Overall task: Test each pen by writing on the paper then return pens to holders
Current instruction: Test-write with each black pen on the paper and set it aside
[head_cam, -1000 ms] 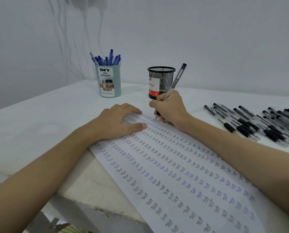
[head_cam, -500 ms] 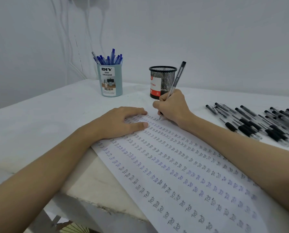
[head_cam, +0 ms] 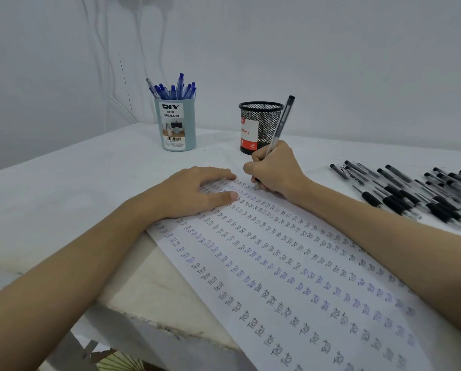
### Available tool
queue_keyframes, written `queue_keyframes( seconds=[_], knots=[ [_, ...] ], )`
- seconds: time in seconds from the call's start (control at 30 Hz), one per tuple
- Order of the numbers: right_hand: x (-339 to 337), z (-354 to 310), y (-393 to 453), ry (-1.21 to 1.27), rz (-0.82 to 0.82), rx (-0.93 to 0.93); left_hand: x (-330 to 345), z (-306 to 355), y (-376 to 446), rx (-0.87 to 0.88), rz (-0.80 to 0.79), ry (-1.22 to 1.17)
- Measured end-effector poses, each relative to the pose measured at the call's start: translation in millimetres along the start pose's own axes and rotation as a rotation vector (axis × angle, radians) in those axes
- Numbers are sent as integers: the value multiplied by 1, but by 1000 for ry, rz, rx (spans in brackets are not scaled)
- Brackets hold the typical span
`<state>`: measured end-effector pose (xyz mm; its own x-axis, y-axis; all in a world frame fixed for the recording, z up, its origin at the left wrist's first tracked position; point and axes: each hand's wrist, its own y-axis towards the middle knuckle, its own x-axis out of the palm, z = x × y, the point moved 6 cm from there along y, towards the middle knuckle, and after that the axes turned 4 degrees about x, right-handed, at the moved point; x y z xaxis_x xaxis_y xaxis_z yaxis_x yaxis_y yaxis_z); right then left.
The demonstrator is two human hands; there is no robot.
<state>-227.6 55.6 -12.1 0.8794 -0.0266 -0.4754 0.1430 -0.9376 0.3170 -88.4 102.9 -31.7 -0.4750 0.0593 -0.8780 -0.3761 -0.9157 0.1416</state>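
Observation:
A long white paper (head_cam: 291,277) covered in rows of the word "Test" lies across the table. My right hand (head_cam: 276,170) grips a black pen (head_cam: 281,123) with its tip on the paper's far end. My left hand (head_cam: 194,192) lies flat on the paper just left of the pen tip, fingers spread. Behind stand a light blue holder (head_cam: 177,129) full of blue pens (head_cam: 174,88) and a black mesh holder (head_cam: 258,125), which shows no pens above its rim.
Several black pens (head_cam: 411,191) lie loose in a heap on the white table (head_cam: 63,183) to the right. The table's near edge (head_cam: 143,314) is chipped, and the paper overhangs it. A white wall with cables rises behind.
My right hand has shifted slightly with the pen as it writes at the paper's far end. The left hand stays flat on the paper. The camera moved a little.

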Motion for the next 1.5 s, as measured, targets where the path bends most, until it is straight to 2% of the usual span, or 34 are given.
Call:
queue_keyframes(
  seconds=[1.5],
  knots=[
    [-5, 4, 0, 12, 58, 78, 1, -4, 2, 14, 11, -31]
  ],
)
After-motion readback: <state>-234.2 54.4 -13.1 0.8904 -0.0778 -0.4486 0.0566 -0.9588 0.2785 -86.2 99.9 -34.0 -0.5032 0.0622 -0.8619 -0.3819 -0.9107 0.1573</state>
